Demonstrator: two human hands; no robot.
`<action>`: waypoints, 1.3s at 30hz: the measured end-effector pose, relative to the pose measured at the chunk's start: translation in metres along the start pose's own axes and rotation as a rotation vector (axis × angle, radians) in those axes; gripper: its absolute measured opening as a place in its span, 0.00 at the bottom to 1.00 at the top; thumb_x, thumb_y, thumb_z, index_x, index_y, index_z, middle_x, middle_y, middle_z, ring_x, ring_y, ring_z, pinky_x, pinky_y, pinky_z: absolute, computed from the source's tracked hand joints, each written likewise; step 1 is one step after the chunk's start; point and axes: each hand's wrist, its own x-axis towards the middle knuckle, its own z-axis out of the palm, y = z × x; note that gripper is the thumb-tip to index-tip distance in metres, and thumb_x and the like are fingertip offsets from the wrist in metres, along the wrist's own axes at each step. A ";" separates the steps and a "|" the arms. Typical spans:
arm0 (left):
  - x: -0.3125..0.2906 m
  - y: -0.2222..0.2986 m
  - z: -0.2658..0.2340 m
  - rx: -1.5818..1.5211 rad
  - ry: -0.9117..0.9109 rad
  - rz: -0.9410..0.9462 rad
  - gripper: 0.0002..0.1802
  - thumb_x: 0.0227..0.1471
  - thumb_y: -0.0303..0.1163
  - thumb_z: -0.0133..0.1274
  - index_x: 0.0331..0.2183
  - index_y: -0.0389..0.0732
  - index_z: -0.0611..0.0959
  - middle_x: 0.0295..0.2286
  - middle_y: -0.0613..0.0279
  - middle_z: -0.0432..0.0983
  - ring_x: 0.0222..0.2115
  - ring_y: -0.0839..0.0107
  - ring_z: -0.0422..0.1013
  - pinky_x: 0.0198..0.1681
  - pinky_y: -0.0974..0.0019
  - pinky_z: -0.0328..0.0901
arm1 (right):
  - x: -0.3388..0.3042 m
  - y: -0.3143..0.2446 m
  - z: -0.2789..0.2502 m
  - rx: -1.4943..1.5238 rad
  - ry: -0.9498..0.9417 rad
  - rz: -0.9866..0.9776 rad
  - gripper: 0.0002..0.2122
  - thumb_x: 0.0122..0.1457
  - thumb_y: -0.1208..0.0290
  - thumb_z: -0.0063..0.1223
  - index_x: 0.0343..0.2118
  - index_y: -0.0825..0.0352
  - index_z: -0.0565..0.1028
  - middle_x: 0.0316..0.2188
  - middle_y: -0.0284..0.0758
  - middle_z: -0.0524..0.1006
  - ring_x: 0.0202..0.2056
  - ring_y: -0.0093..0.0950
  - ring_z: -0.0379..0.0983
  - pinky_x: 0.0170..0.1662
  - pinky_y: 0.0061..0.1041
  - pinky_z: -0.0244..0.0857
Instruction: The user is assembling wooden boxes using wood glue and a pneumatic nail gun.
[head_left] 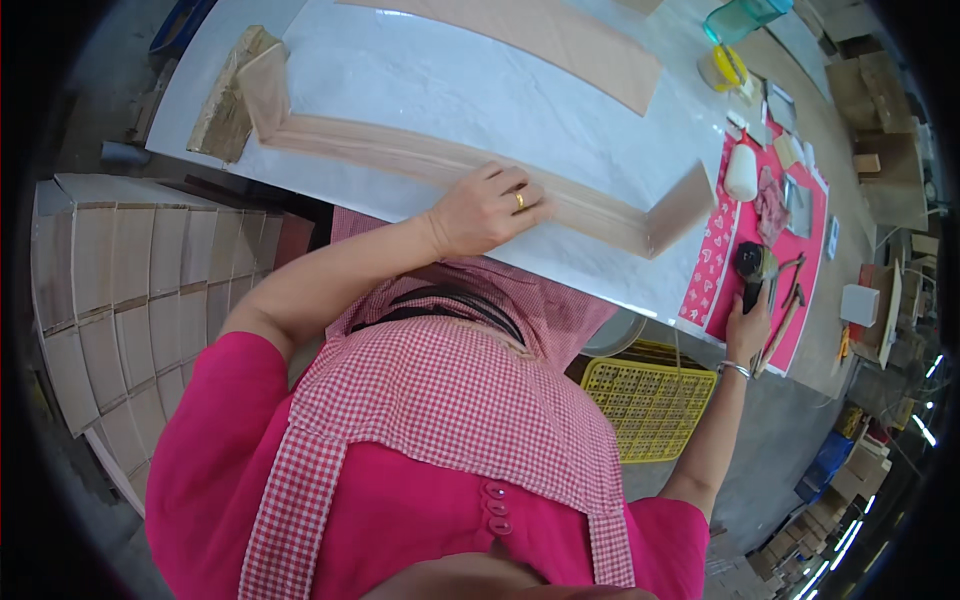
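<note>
A three-sided wooden frame (385, 158), one long board with a short upright board at each end, stands along the near edge of the white table. My left hand (490, 208), with a gold ring, is closed over the long board near its middle. Far to the right, my right hand (748, 325) is wrapped round the grip of a dark pistol-shaped power tool (757, 264); its exact kind is unclear. The tool is over a pink cloth (712, 265), beside a hammer (783, 325). Part of my right hand's fingers is hidden behind the grip.
A flat wooden panel (560, 45) lies at the table's far side. A rough wood block (228, 100) sits by the frame's left end. A white bottle (741, 172) is on the right. Below are stacked boards (130, 260) at left and a yellow crate (645, 405).
</note>
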 end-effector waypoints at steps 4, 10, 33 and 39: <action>-0.006 0.006 0.015 -0.109 -0.047 -0.055 0.21 0.47 0.37 0.57 0.44 0.42 0.79 0.45 0.62 0.73 0.46 0.63 0.68 0.48 0.59 0.63 | 0.012 0.000 -0.011 -0.100 0.144 -0.196 0.23 0.54 0.63 0.59 0.52 0.66 0.72 0.46 0.49 0.75 0.45 0.48 0.72 0.47 0.41 0.66; -0.007 0.000 0.007 -0.095 -0.076 -0.255 0.31 0.48 0.46 0.57 0.52 0.43 0.74 0.54 0.57 0.65 0.57 0.57 0.59 0.57 0.48 0.55 | 0.110 -0.047 0.038 0.401 0.287 -0.279 0.22 0.56 0.62 0.59 0.49 0.70 0.74 0.45 0.51 0.75 0.45 0.42 0.74 0.47 0.33 0.67; 0.007 0.003 0.047 -0.083 -0.018 -0.380 0.38 0.51 0.56 0.50 0.58 0.44 0.68 0.60 0.52 0.57 0.64 0.53 0.47 0.64 0.37 0.37 | -0.012 -0.265 -0.104 1.263 0.198 -0.137 0.27 0.59 0.57 0.56 0.55 0.71 0.64 0.43 0.43 0.73 0.34 0.31 0.73 0.34 0.25 0.69; -0.041 -0.028 -0.009 -0.030 -0.185 -0.599 0.39 0.52 0.57 0.48 0.59 0.43 0.67 0.61 0.51 0.55 0.65 0.52 0.42 0.65 0.37 0.34 | -0.080 -0.395 -0.086 1.364 -0.144 -0.704 0.26 0.52 0.67 0.62 0.51 0.71 0.65 0.48 0.40 0.68 0.49 0.32 0.67 0.50 0.29 0.64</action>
